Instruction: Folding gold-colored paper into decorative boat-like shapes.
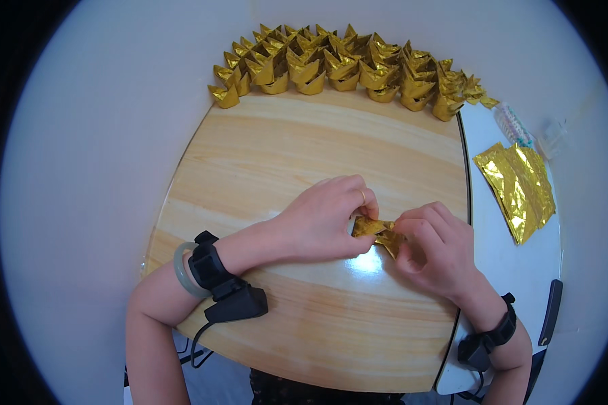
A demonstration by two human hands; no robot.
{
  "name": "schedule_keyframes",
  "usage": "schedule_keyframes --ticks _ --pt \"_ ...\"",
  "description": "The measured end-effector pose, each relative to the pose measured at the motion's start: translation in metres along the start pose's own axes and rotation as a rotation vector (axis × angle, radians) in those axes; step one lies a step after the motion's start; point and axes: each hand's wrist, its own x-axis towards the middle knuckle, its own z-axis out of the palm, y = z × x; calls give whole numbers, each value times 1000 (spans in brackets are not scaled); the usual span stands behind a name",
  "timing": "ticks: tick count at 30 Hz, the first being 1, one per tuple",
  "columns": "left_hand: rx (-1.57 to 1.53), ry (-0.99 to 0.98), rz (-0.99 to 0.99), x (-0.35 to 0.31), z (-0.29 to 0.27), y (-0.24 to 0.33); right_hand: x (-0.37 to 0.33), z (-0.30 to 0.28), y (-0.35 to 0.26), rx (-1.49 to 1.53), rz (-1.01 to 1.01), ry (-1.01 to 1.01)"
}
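Observation:
Between my two hands, low over the wooden tabletop, is a small piece of folded gold foil paper. My left hand pinches its left end between thumb and fingers; a ring sits on one finger. My right hand grips the right end with thumb and index finger, the other fingers curled. The piece is creased, with a raised fold in its middle. My fingers hide both of its ends. Several finished gold foil ingot shapes stand stacked in rows along the far edge.
On the white side surface at right lies a stack of flat gold foil sheets. Beyond it are a patterned cylindrical pack and a clear plastic container. A black bar-shaped object lies near the right edge. The wooden tabletop meets walls behind and left.

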Motion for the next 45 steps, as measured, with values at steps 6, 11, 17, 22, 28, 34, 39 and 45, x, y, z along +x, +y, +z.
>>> schedule_keyframes --ticks 6,11,17,22,28,34,39,45 --pt "-2 0 -10 0 0 -2 -1 -3 0 -70 -105 -33" --pt "-13 -13 -14 1 -1 -2 -6 4 -2 29 -36 -34" --pt "-18 -62 -33 -1 -5 -2 -3 1 -5 510 407 -200" --pt "-71 13 49 0 -4 -1 -3 4 0 339 368 -154" --pt "-899 -138 -320 2 -9 9 -1 -3 -3 686 765 -201" --pt "-829 -120 -306 1 -5 6 1 -4 -3 746 769 -209" --pt "-794 -74 -313 1 -4 11 7 -6 -6 767 816 -214" --pt "-882 43 -295 3 -2 10 4 -6 -5 933 890 -297"
